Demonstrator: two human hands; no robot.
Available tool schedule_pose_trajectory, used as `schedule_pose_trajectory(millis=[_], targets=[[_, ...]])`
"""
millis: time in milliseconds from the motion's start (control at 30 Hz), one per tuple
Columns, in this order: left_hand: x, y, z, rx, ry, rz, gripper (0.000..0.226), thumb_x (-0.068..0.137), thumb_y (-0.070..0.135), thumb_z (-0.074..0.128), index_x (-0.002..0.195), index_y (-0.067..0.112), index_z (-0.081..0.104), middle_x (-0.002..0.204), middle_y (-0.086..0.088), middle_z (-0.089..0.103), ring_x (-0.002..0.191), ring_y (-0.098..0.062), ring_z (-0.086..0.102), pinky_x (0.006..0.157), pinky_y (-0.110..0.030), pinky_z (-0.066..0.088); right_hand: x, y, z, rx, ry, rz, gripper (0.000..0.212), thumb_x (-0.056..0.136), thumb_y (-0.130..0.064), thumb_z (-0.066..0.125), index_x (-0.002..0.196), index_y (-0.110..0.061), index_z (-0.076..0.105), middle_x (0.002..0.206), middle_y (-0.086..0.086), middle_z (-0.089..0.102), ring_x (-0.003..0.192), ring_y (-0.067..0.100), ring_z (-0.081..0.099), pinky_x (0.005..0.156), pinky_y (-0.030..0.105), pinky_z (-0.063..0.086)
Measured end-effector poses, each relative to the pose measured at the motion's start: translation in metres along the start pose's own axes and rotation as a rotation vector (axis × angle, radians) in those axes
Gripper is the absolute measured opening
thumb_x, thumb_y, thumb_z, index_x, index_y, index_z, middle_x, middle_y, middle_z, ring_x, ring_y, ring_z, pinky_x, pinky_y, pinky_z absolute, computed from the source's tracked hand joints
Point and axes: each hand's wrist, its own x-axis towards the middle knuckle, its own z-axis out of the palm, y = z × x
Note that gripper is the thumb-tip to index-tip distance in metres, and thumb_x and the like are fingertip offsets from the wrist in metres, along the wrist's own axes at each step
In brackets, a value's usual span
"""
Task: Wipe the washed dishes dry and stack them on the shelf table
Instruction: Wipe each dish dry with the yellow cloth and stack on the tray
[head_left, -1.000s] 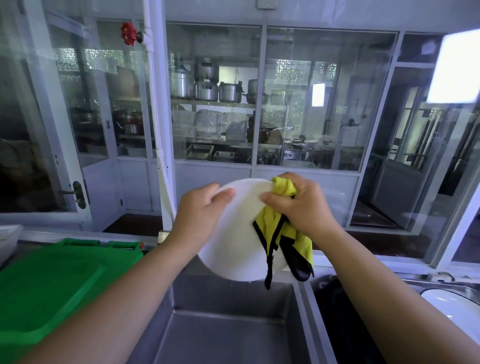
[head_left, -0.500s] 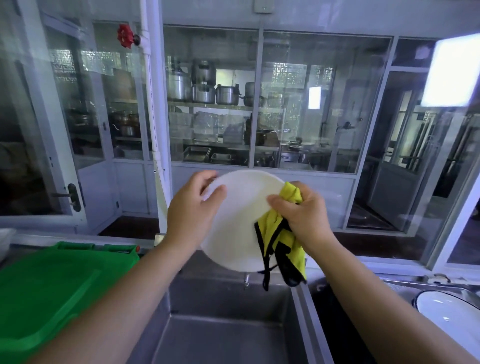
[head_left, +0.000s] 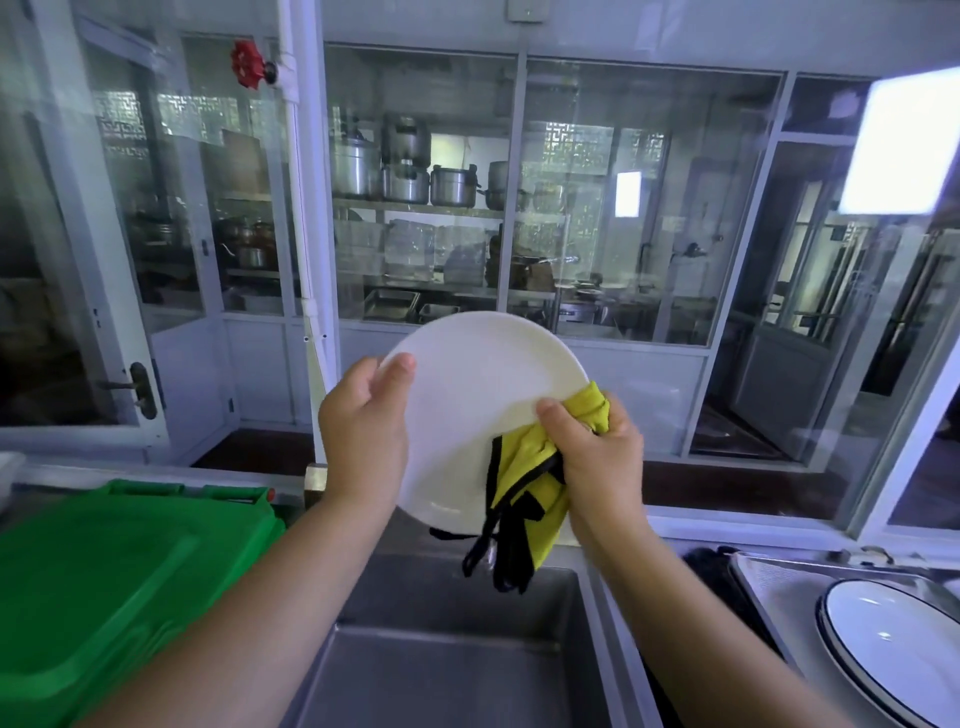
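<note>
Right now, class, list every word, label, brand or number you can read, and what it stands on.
None can be read.
The plate, cloth, green lid and red valve show no lettering.
The pots behind the glass are too blurred to tell.

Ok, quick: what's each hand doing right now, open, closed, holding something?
Left hand: closed, gripping the left rim of the white plate.
Right hand: closed, pinching the yellow cloth against the plate's right edge.
</note>
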Motion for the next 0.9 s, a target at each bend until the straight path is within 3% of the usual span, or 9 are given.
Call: schedule_pose_trajectory(millis=[133, 233, 300, 367, 500, 600, 700, 800, 900], targets=[[-0.016, -0.005, 0.012, -0.238, 0.16, -0.199, 0.03, 0.097, 0.029, 0.054, 0.07, 0.015, 0.053, 0.06, 0.012, 0.053, 0.053, 0.001, 0.048, 0.054, -0.014, 0.04, -0.017, 0.012, 0.008, 0.163, 0.137, 0.046, 0.015, 0.083, -0.009, 0.072, 0.078, -0.021, 0.065, 0.07, 0.0, 0.067, 0.069, 0.021, 0.063, 0.071, 0.041, 0.057], [-0.018, -0.017, 0.011, -0.108, 0.044, -0.268, 0.026, 0.097, 0.028, 0.052, 0.073, 0.017, 0.051, 0.068, 0.005, 0.051, 0.063, -0.009, 0.046, 0.058, -0.023, 0.036, -0.012, 0.013, 0.002, 0.087, 0.203, 0.004, 0.017, 0.083, -0.009, 0.072, 0.073, -0.015, 0.06, 0.067, 0.002, 0.06, 0.066, 0.02, 0.057, 0.068, 0.039, 0.053], [-0.018, -0.024, 0.008, -0.02, -0.014, -0.295, 0.008, 0.094, 0.021, 0.056, 0.087, 0.018, 0.055, 0.079, 0.005, 0.054, 0.073, -0.012, 0.048, 0.063, -0.023, 0.036, -0.01, 0.016, -0.005, -0.043, 0.235, -0.064, 0.018, 0.083, -0.012, 0.072, 0.074, -0.01, 0.057, 0.066, 0.001, 0.055, 0.063, 0.015, 0.052, 0.065, 0.034, 0.05], [-0.025, -0.025, 0.005, 0.02, -0.022, -0.288, 0.021, 0.09, 0.017, 0.063, 0.111, 0.014, 0.058, 0.1, 0.004, 0.06, 0.089, -0.01, 0.055, 0.075, -0.02, 0.04, -0.01, 0.02, -0.008, -0.151, 0.256, -0.147, 0.015, 0.083, -0.012, 0.073, 0.076, -0.017, 0.06, 0.062, -0.008, 0.055, 0.057, 0.004, 0.052, 0.061, 0.022, 0.049], [-0.038, -0.007, 0.012, -0.154, -0.147, -0.415, 0.018, 0.089, 0.026, 0.065, 0.1, 0.012, 0.066, 0.095, -0.002, 0.07, 0.091, -0.015, 0.066, 0.084, -0.035, 0.055, -0.009, 0.033, -0.011, -0.424, 0.226, -0.557, 0.013, 0.083, -0.007, 0.073, 0.088, -0.018, 0.07, 0.071, -0.016, 0.062, 0.067, -0.009, 0.056, 0.065, 0.005, 0.043], [-0.034, 0.008, 0.016, -0.376, -0.174, -0.632, 0.031, 0.086, 0.035, 0.067, 0.094, 0.005, 0.066, 0.085, -0.011, 0.073, 0.083, -0.024, 0.072, 0.071, -0.039, 0.06, -0.008, 0.052, -0.015, -0.649, 0.128, -0.936, 0.018, 0.086, -0.015, 0.067, 0.098, -0.003, 0.072, 0.092, 0.001, 0.071, 0.082, 0.004, 0.062, 0.078, 0.01, 0.046], [-0.031, 0.012, 0.017, -0.429, -0.133, -0.679, 0.028, 0.085, 0.032, 0.07, 0.085, 0.005, 0.063, 0.065, -0.009, 0.071, 0.063, -0.022, 0.072, 0.061, -0.033, 0.06, -0.009, 0.065, -0.016, -0.75, 0.127, -1.157, 0.014, 0.085, -0.006, 0.072, 0.097, 0.0, 0.074, 0.098, 0.013, 0.073, 0.082, 0.023, 0.069, 0.073, 0.028, 0.055], [-0.031, 0.009, 0.017, -0.389, -0.074, -0.693, 0.016, 0.088, 0.018, 0.068, 0.081, 0.005, 0.062, 0.067, -0.007, 0.067, 0.052, -0.015, 0.067, 0.057, -0.028, 0.058, -0.012, 0.076, -0.015, -0.793, 0.101, -1.237, 0.027, 0.075, 0.002, 0.075, 0.101, -0.003, 0.072, 0.105, 0.015, 0.072, 0.085, 0.028, 0.069, 0.073, 0.034, 0.055], [-0.025, 0.004, 0.014, -0.38, -0.039, -0.69, 0.006, 0.09, 0.008, 0.062, 0.084, 0.007, 0.062, 0.08, -0.008, 0.066, 0.066, -0.018, 0.065, 0.066, -0.031, 0.055, -0.02, 0.086, -0.015, -0.773, -0.036, -1.212, 0.046, 0.074, 0.0, 0.076, 0.116, -0.009, 0.059, 0.117, 0.015, 0.066, 0.104, 0.027, 0.064, 0.087, 0.035, 0.053]])
